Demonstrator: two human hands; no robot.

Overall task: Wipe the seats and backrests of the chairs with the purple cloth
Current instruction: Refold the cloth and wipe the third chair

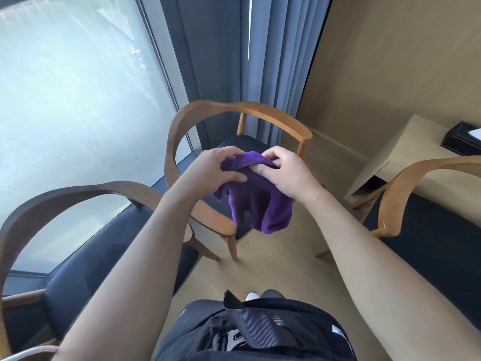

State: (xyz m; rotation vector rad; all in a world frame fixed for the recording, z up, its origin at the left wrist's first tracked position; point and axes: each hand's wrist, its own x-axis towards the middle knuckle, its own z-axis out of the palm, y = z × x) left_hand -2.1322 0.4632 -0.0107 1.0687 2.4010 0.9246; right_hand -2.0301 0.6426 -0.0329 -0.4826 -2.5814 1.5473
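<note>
Both of my hands hold the purple cloth [256,199] in the air over the middle chair's near armrest. My left hand [216,168] grips its upper left edge and my right hand [286,173] pinches its upper right edge; the rest hangs down in folds. The middle chair [182,121] has a curved wooden backrest and a dark seat [242,142], partly hidden by my hands. A second chair [65,196] with a dark seat stands at the lower left. A third chair [406,178] is at the right.
A large window [73,100] fills the left side, with grey curtains [273,61] in the corner. A pale low table [406,149] with a black tissue box [463,138] stands by the right wall. Light wooden floor [281,259] lies between the chairs. A dark bag [260,332] hangs at my waist.
</note>
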